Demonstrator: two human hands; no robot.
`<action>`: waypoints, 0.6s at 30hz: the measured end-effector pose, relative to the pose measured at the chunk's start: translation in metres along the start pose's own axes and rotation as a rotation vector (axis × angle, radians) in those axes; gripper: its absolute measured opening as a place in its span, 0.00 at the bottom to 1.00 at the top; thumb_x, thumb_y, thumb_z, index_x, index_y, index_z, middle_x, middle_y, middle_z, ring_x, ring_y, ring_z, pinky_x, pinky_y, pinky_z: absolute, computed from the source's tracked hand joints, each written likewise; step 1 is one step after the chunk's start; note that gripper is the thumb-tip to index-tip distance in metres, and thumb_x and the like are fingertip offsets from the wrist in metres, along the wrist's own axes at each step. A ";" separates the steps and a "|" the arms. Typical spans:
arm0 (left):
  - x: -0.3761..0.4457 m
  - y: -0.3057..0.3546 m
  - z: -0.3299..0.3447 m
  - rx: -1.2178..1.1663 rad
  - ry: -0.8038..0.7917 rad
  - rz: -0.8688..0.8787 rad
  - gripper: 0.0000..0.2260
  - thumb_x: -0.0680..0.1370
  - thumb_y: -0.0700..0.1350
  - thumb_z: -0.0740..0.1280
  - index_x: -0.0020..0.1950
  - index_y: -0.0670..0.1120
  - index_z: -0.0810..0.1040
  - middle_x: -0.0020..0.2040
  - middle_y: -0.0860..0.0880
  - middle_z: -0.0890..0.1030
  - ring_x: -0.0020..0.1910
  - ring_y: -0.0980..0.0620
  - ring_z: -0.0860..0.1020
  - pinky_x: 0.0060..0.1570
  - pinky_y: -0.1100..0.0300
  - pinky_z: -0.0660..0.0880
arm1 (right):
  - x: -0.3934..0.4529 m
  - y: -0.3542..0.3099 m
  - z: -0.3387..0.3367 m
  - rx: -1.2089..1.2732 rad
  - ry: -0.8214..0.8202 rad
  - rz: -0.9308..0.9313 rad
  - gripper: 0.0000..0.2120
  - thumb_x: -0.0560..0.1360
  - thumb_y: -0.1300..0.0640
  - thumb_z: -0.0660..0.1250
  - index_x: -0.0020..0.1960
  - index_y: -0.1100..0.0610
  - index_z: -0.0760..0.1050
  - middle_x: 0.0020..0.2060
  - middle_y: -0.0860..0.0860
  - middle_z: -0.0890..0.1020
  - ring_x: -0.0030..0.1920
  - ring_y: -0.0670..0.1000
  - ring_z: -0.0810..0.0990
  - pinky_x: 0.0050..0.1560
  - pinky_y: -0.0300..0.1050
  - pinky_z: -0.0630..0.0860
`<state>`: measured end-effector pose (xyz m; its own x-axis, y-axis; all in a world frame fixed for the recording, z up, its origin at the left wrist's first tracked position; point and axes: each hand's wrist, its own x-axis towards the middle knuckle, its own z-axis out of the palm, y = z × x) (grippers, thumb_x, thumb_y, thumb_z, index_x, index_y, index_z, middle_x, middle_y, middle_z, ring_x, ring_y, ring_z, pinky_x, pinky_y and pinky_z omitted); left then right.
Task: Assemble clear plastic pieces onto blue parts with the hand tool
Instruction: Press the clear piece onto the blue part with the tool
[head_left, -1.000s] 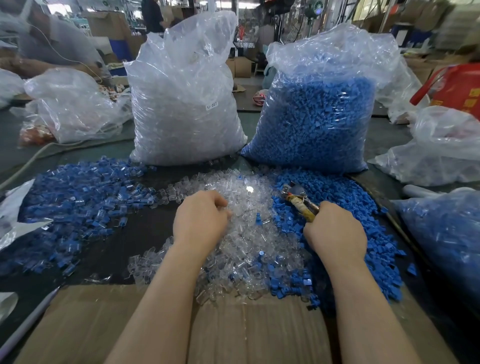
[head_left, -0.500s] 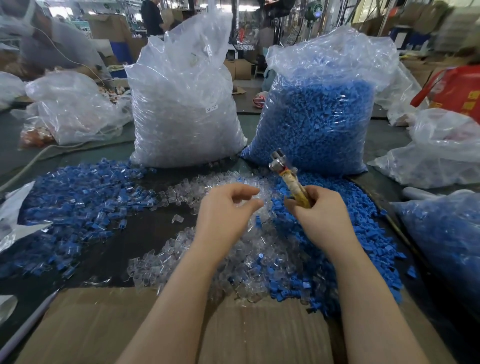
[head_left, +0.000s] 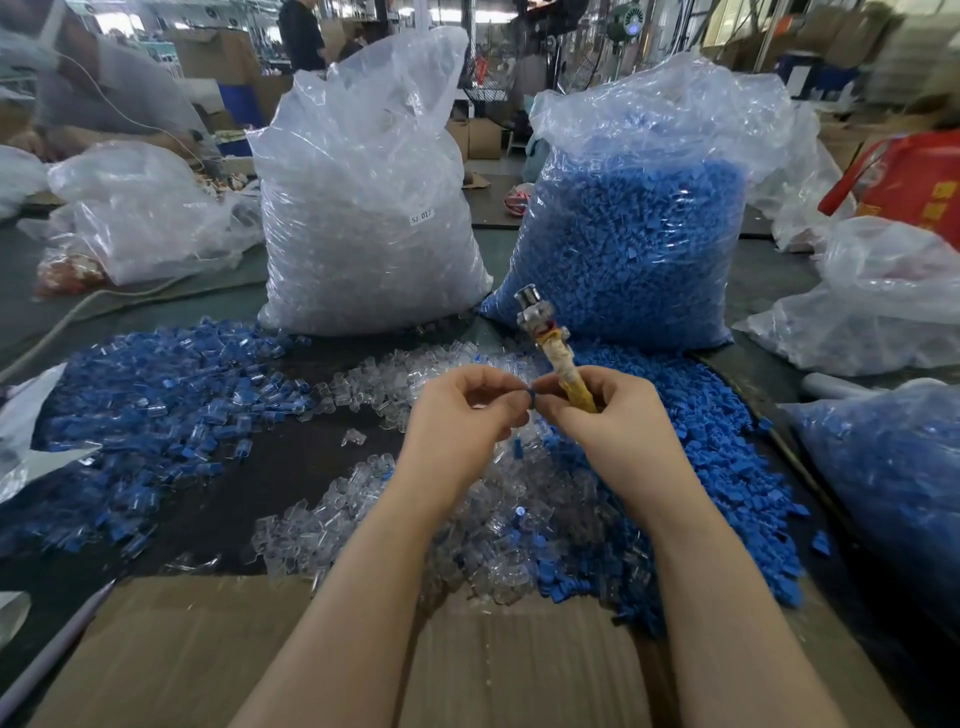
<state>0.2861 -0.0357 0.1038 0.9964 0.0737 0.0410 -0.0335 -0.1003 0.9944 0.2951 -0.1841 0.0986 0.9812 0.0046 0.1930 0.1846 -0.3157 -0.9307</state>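
A worker's two bare hands meet above a table (head_left: 291, 467) strewn with small plastic parts. The left hand (head_left: 462, 415) has its thumb and forefinger curled together, pinching a small blue part (head_left: 531, 397) at the point where both hands touch; whether a clear piece is held with it cannot be told. The right hand (head_left: 613, 421) is curled around the yellowed handle of a hand tool (head_left: 550, 348), which stands nearly upright with its metal head raised above the fingers, while the right fingertips also close on the blue part.

Below the hands lies a loose pile of clear pieces (head_left: 498, 514), flanked on the right by a heap of blue parts (head_left: 727, 467). On the left, a spread of assembled pieces (head_left: 150, 410), blue inside clear, covers the table. Behind stand two tall plastic bags side by side: a bag of clear pieces (head_left: 363, 208) with a small white label, and a bag of blue parts (head_left: 639, 244). A sheet of cardboard (head_left: 208, 660) lies under the forearms at the near edge.
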 end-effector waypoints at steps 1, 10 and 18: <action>0.000 0.001 0.000 -0.023 -0.014 -0.009 0.04 0.77 0.36 0.70 0.46 0.44 0.82 0.43 0.43 0.86 0.41 0.50 0.84 0.44 0.60 0.81 | 0.000 0.000 0.000 0.031 0.001 -0.010 0.05 0.74 0.59 0.72 0.43 0.50 0.82 0.37 0.49 0.84 0.39 0.49 0.82 0.39 0.40 0.78; 0.001 0.002 -0.002 -0.037 -0.046 0.002 0.06 0.78 0.36 0.69 0.45 0.46 0.84 0.39 0.48 0.86 0.38 0.55 0.85 0.39 0.67 0.80 | 0.001 0.001 0.004 0.022 0.042 -0.023 0.03 0.74 0.58 0.73 0.41 0.52 0.80 0.37 0.54 0.83 0.37 0.54 0.79 0.40 0.49 0.78; 0.009 -0.015 -0.018 0.795 0.020 0.025 0.16 0.73 0.54 0.75 0.60 0.59 0.80 0.60 0.56 0.78 0.38 0.64 0.75 0.35 0.68 0.66 | 0.004 0.014 0.005 0.018 0.144 -0.004 0.05 0.74 0.58 0.71 0.40 0.54 0.78 0.26 0.43 0.73 0.26 0.41 0.66 0.27 0.33 0.66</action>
<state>0.2942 -0.0156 0.0912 0.9943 0.0794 0.0718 0.0170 -0.7797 0.6259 0.3019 -0.1837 0.0853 0.9625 -0.1306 0.2378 0.1905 -0.2987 -0.9352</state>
